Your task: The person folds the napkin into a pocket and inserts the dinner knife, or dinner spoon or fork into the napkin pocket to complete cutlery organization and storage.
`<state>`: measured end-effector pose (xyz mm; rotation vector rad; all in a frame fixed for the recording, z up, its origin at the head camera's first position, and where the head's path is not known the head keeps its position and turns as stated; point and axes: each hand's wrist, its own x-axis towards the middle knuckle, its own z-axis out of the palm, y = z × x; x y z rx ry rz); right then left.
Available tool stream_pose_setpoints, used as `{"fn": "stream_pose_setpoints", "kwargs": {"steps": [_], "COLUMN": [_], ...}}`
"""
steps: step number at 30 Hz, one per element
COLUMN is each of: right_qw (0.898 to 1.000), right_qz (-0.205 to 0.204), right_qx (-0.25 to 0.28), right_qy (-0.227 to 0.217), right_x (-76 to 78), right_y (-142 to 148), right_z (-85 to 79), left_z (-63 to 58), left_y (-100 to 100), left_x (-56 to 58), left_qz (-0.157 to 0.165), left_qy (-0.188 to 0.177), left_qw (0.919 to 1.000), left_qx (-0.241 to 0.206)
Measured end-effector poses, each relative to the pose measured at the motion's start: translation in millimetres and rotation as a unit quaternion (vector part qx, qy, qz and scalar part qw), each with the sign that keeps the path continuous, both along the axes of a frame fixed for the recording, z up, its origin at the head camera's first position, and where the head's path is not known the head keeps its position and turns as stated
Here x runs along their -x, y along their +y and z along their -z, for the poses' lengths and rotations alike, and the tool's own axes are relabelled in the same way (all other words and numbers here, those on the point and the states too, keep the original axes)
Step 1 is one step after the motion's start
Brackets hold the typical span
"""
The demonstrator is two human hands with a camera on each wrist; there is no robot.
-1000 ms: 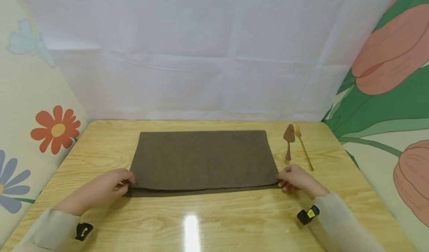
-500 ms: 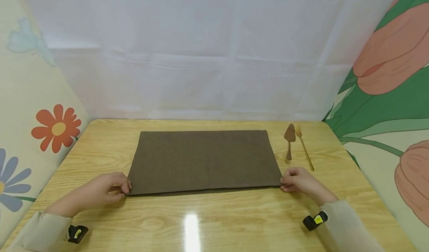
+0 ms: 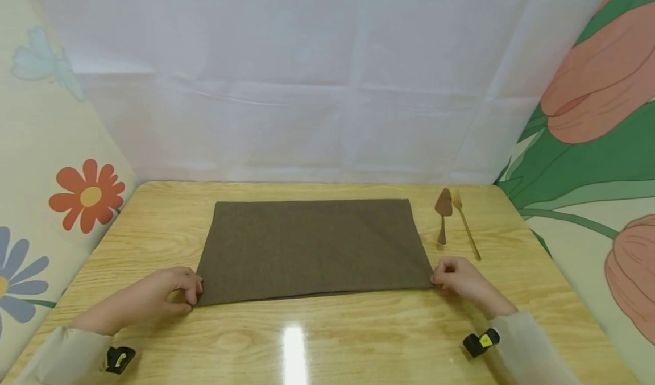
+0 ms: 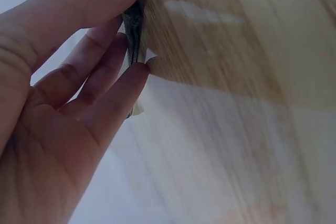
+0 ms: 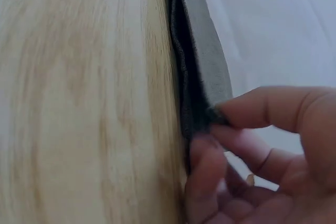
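A dark brown cloth [image 3: 314,248] lies folded into a wide rectangle, its long front edge toward me. At the front left corner my left hand [image 3: 166,294] pinches the edge; in the left wrist view the thumb lies against the cloth's layered side [image 4: 134,27] and the fingers are around it. My right hand [image 3: 463,282] holds the front right corner between thumb and fingers. From the right wrist, the upper layer [image 5: 207,45] stands a little apart from the layer beneath, with a dark gap between them.
To the right of the cloth lie a copper-coloured cake server [image 3: 443,206] and a gold fork [image 3: 467,226], side by side on the wooden table [image 3: 358,339]. A white sheet [image 3: 317,89] hangs behind the table's back edge, with flower-painted walls at both sides.
The upper layer's front edge has come toward me and now covers most of the lower one. My left hand has shifted slightly left, my right hand slightly right and toward me.
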<state>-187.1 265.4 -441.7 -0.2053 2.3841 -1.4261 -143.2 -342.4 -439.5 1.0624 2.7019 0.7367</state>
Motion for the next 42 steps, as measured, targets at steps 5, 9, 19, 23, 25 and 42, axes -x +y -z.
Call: {"fn": "stream_pose_setpoints", "kwargs": {"steps": [5,9,19,23,25,42], "right_qw": [0.995,0.990,0.972,0.966,0.965,0.962], "right_qz": [0.003,0.008,-0.018,-0.029,-0.031,-0.007], "right_qx": [-0.094,-0.135,-0.216,-0.241,-0.247,-0.274], "right_qy": [0.035,0.043,0.085,0.090,0.084,0.012], "right_x": [-4.2,-6.2,-1.6,0.8,2.0,0.0], "right_y": [-4,-8,-23,-33,-37,-26], "right_z": [-3.7,-6.8,-22.6,-27.6,-28.1,-24.0], "left_z": [1.6,-0.8,-17.4,-21.4,-21.5,-14.8], "left_y": [2,5,37,55,64,63], "left_x": [1.6,5.2,33.7,38.4,37.6,15.4], "left_qz": [0.013,0.010,-0.060,-0.060,-0.044,0.016], "left_qy": [0.035,0.040,0.029,0.038,0.020,-0.067], "left_qw": [0.9992,0.9989,0.9924,0.9919,0.9941,0.9929], "left_qx": [0.014,0.022,0.103,0.106,0.097,0.097]}}
